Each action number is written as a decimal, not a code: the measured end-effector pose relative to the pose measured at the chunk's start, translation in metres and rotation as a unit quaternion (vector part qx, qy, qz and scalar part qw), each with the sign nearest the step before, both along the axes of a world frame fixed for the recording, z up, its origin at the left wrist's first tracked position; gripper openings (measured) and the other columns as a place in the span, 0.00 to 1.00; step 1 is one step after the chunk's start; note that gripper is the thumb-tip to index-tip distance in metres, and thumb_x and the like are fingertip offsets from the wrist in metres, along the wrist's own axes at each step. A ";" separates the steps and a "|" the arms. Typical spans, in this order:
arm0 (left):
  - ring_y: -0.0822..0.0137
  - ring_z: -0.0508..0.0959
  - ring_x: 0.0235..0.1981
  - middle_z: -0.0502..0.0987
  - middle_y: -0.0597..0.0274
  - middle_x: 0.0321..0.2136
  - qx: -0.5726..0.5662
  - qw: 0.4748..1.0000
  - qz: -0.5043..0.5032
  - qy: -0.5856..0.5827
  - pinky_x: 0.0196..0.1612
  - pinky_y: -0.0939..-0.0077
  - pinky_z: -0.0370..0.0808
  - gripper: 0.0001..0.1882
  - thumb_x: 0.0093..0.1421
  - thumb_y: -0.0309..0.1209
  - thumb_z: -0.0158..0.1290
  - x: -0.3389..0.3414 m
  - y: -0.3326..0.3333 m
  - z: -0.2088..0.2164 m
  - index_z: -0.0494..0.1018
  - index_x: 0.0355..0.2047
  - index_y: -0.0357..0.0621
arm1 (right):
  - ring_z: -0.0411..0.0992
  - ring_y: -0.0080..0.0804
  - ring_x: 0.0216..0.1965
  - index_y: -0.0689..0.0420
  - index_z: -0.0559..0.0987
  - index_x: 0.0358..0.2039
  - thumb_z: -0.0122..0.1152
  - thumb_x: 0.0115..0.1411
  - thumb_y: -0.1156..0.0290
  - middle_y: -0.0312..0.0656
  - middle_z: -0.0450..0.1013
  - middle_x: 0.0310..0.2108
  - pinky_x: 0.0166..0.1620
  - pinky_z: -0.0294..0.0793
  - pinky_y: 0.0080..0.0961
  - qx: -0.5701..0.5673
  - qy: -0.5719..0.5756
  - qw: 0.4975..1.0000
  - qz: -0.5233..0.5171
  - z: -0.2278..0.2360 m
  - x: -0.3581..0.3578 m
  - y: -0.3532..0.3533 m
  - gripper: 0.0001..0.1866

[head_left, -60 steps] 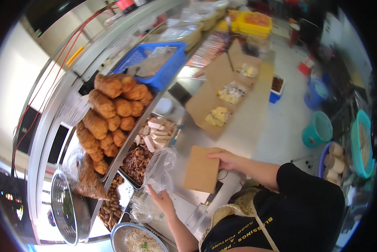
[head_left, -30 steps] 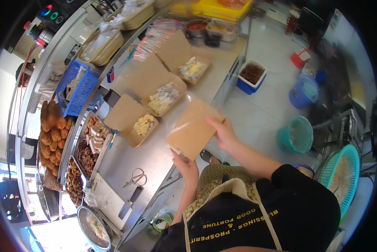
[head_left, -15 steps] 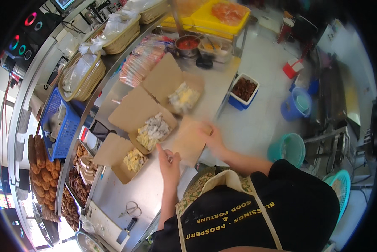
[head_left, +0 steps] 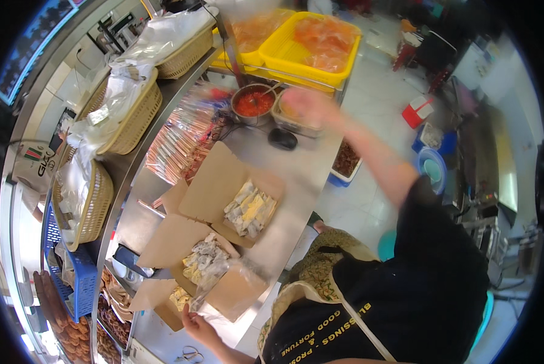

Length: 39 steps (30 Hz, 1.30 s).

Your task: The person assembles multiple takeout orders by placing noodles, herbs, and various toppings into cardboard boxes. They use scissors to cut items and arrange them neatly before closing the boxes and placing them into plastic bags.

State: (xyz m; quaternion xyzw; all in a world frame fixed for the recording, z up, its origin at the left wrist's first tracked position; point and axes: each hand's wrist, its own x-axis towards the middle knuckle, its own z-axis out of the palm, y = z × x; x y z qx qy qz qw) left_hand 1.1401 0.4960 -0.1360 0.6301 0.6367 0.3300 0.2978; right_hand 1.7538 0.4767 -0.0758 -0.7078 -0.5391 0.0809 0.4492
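My left hand [head_left: 200, 327] is at the lower left with its index finger extended, beside the nearest brown cardboard food box [head_left: 170, 316]. Nothing shows in its fingers. Smeared by motion, my right hand [head_left: 311, 107] reaches far over a clear plastic container [head_left: 296, 126] holding something yellow; its fingers cannot be made out. Two more open boxes, a middle one [head_left: 162, 239] and a far one [head_left: 214, 179], hold grey-white and yellow food pieces. By the middle box lies a brown cardboard piece [head_left: 240, 294], with clear plastic film [head_left: 214, 278] beside its upper left edge.
A metal pot of red sauce [head_left: 253, 104] and a black computer mouse [head_left: 282, 139] sit near the container. Packed chopsticks [head_left: 178, 136] lie along the shelf. Beige baskets [head_left: 135, 118] line the left; yellow trays [head_left: 278, 57] stand at the back. Scissors [head_left: 190, 355] lie up front.
My right hand has left the brown cardboard piece and swung far forward to the container. The cardboard now lies by the middle box. My view has shifted, moving the boxes lower in the picture.
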 end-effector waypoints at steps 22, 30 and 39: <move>0.48 0.79 0.40 0.80 0.48 0.39 -0.073 0.883 0.184 0.425 0.44 0.57 0.74 0.14 0.61 0.32 0.48 0.160 0.001 -0.017 0.76 0.46 0.43 | 0.78 0.44 0.43 0.61 0.75 0.45 0.55 0.62 0.63 0.52 0.78 0.42 0.47 0.75 0.39 -0.292 -0.334 0.886 -0.133 -0.042 0.425 0.231 0.16; 0.83 0.65 0.24 0.80 0.62 0.41 -0.024 0.963 0.270 0.000 0.24 0.88 0.62 0.22 0.59 0.20 0.42 0.129 -0.029 -0.009 0.73 0.53 0.42 | 0.72 0.24 0.50 0.57 0.73 0.51 0.63 0.59 0.74 0.36 0.73 0.47 0.52 0.72 0.25 -0.132 0.308 0.783 0.524 0.020 0.104 0.129 0.19; 0.86 0.63 0.19 0.78 0.52 0.51 0.026 0.957 0.261 -0.124 0.22 0.89 0.62 0.29 0.60 0.19 0.40 0.064 -0.059 0.022 0.65 0.63 0.44 | 0.77 0.36 0.38 0.57 0.78 0.42 0.60 0.60 0.67 0.43 0.77 0.38 0.41 0.77 0.34 -0.131 0.143 0.683 0.704 -0.057 -0.341 0.080 0.11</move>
